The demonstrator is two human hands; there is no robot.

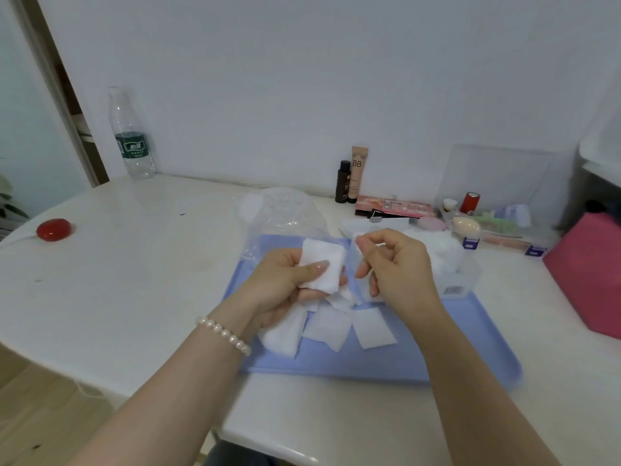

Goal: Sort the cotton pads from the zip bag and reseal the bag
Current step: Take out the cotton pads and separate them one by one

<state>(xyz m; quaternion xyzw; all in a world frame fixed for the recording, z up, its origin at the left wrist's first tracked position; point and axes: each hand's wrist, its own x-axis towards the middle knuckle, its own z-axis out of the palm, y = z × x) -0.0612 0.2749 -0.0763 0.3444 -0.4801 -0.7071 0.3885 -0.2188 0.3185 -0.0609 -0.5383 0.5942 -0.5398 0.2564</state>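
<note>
My left hand (285, 280) holds a small stack of white square cotton pads (324, 265), thumb pressed on top, above a blue tray (453, 351). My right hand (396, 264) is just right of it, fingertips pinching the edge of a thin white pad (356, 240). Several loose cotton pads (331, 326) lie on the tray beneath both hands. The clear zip bag (285, 213) lies crumpled behind the tray, its mouth state unclear. A clear plastic box (450, 264) with white cotton inside stands on the tray's right part.
A water bottle (132, 136) stands at the back left and a red round object (53, 229) lies at the left. Cosmetics tubes (351, 176), a palette (393, 206) and a clear organiser (497, 220) line the wall. A pink box (588, 270) sits at the right.
</note>
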